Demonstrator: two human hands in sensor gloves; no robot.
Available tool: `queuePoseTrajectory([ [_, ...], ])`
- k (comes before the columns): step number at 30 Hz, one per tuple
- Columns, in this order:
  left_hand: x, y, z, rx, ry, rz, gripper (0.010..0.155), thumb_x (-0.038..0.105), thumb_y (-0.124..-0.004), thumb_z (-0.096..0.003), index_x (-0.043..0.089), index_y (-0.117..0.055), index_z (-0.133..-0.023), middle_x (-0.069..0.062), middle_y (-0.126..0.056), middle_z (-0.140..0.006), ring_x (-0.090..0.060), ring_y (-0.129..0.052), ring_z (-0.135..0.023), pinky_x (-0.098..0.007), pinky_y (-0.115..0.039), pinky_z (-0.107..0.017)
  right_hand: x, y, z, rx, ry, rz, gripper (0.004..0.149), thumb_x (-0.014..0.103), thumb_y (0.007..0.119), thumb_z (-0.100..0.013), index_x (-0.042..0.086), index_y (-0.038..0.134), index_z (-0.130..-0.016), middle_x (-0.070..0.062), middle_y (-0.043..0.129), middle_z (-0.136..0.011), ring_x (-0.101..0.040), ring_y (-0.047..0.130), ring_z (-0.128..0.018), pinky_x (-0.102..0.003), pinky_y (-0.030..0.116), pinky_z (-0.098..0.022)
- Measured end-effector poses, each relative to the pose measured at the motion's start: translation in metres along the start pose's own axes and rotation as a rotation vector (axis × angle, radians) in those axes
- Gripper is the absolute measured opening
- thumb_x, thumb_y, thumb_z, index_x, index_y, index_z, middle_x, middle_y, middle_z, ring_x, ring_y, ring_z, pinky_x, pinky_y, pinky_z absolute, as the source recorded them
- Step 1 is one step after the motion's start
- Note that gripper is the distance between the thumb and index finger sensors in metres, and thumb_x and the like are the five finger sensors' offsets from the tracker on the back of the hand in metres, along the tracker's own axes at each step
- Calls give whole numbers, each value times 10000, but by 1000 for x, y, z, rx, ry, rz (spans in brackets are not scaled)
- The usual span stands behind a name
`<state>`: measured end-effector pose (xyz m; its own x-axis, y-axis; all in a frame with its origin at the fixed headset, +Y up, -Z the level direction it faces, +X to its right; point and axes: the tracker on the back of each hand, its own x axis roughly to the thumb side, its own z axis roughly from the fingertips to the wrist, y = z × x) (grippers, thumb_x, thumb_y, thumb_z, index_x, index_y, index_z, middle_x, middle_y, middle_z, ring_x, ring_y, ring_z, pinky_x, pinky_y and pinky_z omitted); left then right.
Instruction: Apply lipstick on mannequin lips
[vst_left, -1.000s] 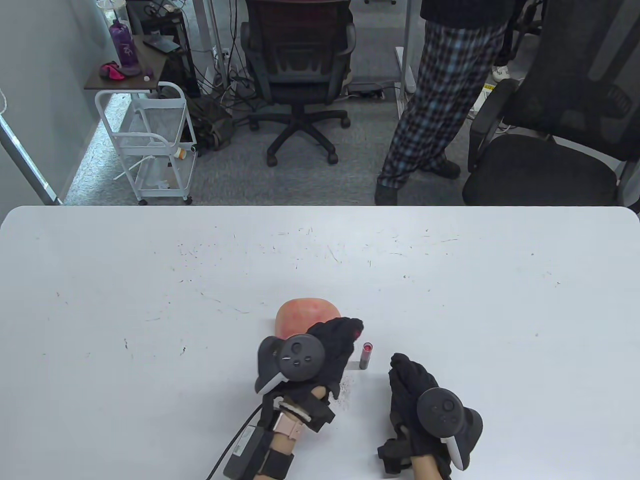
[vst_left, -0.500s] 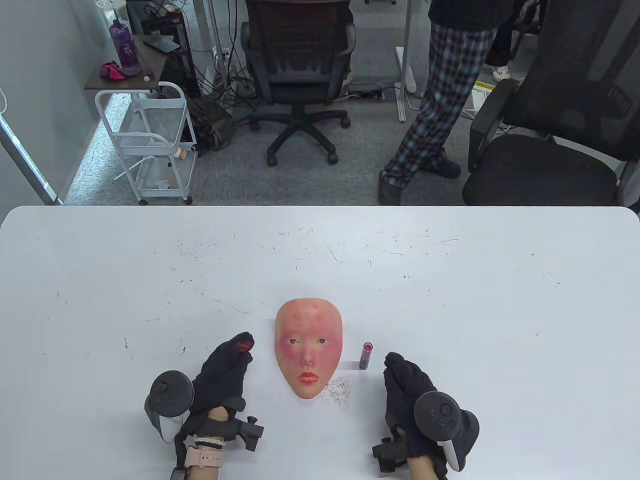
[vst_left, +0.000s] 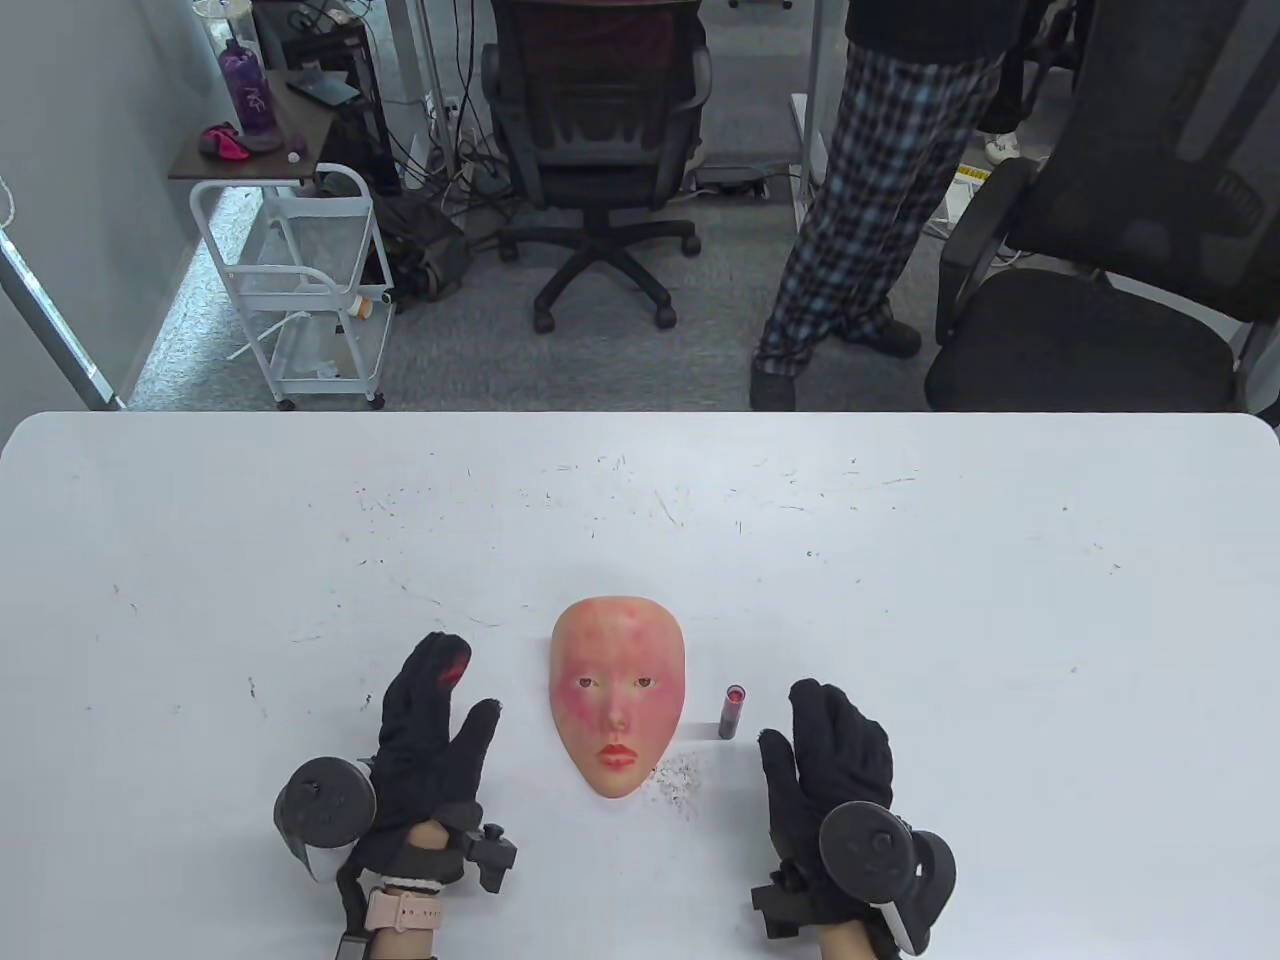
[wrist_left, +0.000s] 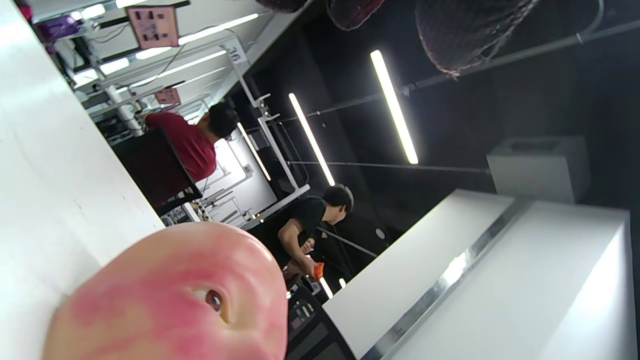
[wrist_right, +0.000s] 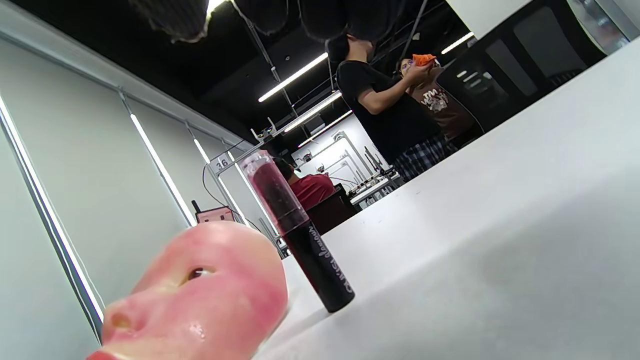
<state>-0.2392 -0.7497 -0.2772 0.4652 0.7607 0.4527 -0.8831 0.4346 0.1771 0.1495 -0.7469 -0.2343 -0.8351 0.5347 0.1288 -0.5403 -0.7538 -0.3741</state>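
Note:
A mannequin face mask (vst_left: 618, 695) with red lips and reddened cheeks lies face up on the white table (vst_left: 900, 560), chin toward me. It also shows in the left wrist view (wrist_left: 170, 300) and the right wrist view (wrist_right: 200, 295). A capped lipstick tube (vst_left: 733, 711) stands upright just right of the mask, and shows close in the right wrist view (wrist_right: 295, 232). My left hand (vst_left: 430, 720) lies flat and open left of the mask, its fingertips (vst_left: 450, 660) stained red. My right hand (vst_left: 830, 745) lies flat and open right of the lipstick. Neither hand holds anything.
Small dark crumbs (vst_left: 680, 775) lie on the table between the mask's chin and my right hand. Beyond the far table edge stand office chairs (vst_left: 595, 150), a white cart (vst_left: 300, 290) and a person in plaid trousers (vst_left: 870, 200).
My left hand has drawn back from over the mask to its left side and spread flat. My right hand has spread its fingers and slid slightly forward. Mask and lipstick stay put.

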Motion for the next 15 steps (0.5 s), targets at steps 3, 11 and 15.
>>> queuePoseTrajectory([
  [3,5,-2,0,-64,-56,-169,815,638,-720,-512,353,-364,-1187,-97,-149,-1234,-380,-25,-1100,-635,-29,-760,5,0,0,5,-36,119,710,533,709,-454,294,500,-1088,-158,464,-1154,-424,460,-1047,-656,214,-756],
  [11,1,-11,5,-280,43,-393,901,776,-678,-463,519,-187,-1174,13,7,-1251,-315,226,-1050,-652,113,-667,8,11,-3,110,-55,449,808,667,644,-429,390,300,-1107,-150,224,-1220,-435,175,-1119,-681,15,-685],
  [15,-1,-11,5,-304,88,-412,910,776,-678,-461,517,-168,-1169,10,25,-1244,-307,233,-1046,-649,122,-660,6,17,-4,161,-49,492,817,679,634,-426,392,277,-1102,-141,198,-1220,-437,160,-1119,-688,4,-674],
])
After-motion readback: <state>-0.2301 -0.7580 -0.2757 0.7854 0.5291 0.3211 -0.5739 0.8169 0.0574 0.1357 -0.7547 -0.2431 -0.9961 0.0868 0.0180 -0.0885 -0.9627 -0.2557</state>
